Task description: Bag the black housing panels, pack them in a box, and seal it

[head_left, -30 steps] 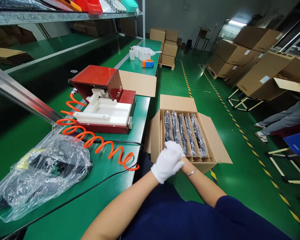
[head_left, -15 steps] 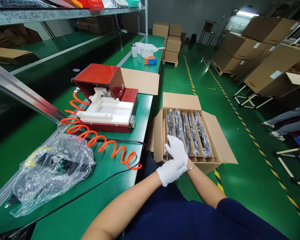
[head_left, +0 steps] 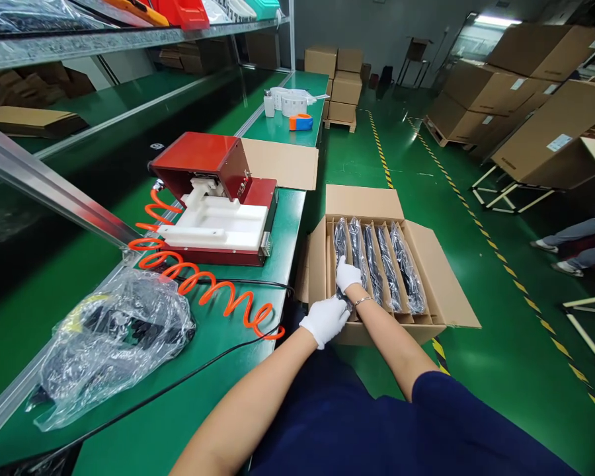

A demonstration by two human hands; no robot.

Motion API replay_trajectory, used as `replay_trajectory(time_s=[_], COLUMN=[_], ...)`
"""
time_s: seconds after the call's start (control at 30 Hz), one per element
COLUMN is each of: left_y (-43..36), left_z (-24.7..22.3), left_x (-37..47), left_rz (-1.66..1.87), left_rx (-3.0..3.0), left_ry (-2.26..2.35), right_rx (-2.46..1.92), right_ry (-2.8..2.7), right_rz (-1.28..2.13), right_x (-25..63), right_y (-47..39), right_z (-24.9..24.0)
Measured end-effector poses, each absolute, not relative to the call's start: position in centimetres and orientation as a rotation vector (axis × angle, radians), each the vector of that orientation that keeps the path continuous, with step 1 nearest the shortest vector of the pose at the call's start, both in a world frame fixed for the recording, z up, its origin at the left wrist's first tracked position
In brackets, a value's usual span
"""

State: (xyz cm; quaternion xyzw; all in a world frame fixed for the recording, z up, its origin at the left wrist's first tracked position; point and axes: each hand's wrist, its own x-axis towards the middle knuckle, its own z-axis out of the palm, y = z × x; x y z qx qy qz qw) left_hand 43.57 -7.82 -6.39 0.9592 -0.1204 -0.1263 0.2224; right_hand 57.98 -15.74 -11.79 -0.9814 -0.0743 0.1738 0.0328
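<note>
An open cardboard box point(head_left: 371, 201) holds several dark items in clear plastic bags, standing upright between cardboard dividers. My right hand point(head_left: 348, 274), in a white glove, has its fingers closed on the leftmost plastic-wrapped dark item point(head_left: 340, 239), partway along its top edge. At that item's near end is my left hand point(head_left: 325, 321), also white-gloved, with its fingers curled against the wrapping beside the box's near-left corner. The fingertips of both hands are partly hidden. What the items inside the bags are, I cannot tell.
Left of the box runs a green workbench point(head_left: 290, 218) with a red machine point(head_left: 198, 158) carrying a white fixture. A coiled orange air hose point(head_left: 233, 307), a black cable point(head_left: 188, 357) and a crumpled clear plastic bag point(head_left: 123, 324) lie there. Cartons point(head_left: 476, 92) and a person's legs point(head_left: 575, 241) are at right.
My hands were together, one over the other, above the box's near-left side. They have parted: the right reached onto the leftmost wrapped item, the left moved to its near end.
</note>
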Motion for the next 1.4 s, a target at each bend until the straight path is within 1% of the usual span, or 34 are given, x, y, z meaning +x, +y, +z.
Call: replay_trajectory(time_s=[0.13,0.2,0.27,0.33,0.4,0.53,0.63,0.77,1.0,1.27,1.4], left_y=[-7.2,-6.8,-6.6,-6.4,-6.5,-6.4,-6.2,-6.1,-6.1,-6.4,-6.3], left_z=[-6.6,-7.1,-7.9,-8.7,-9.3,-9.0,-8.0,-7.2,-7.1,-7.8,-7.7], left_x=[43.8,44.1,44.6,45.1,45.5,45.6,45.4,45.2,45.0,44.6,44.6], left_rz=[-0.28,-0.148,0.02,0.129,0.15,0.066,0.095,0.201,0.236,0.243,0.254], left_rx=[2.624,2.528,2.358,2.152,1.925,1.536,1.425,1.372,1.358,1.414,1.395], left_ry=[-0.256,-0.158,-0.029,0.098,0.204,0.276,0.192,0.056,0.031,-0.059,-0.055], right_rx=[-3.009,-3.017,-2.951,-2.753,-2.492,-2.165,-2.042,-1.989,-1.961,-1.956,-1.946], right_ry=[-0.226,-0.204,-0.197,-0.234,-0.289,-0.352,-0.374,-0.406,-0.434,-0.548,-0.55], right_rz=[0.472,0.4,0.255,0.067,-0.07,-0.116,-0.14,-0.147,-0.126,-0.284,-0.295], right_x=[58.4,58.0,57.2,55.9,54.4,50.9,48.7,47.2,46.9,46.8,46.8], right_y=[-17.9,-19.8,-22.0,-24.0,-25.5,-26.3,-25.5,-24.4,-24.5,-25.2,-25.1], right_z=[-9.7,-8.4,-7.4,-6.9,-7.0,-8.1,-8.8,-9.3,-9.6,-9.9,-10.0])
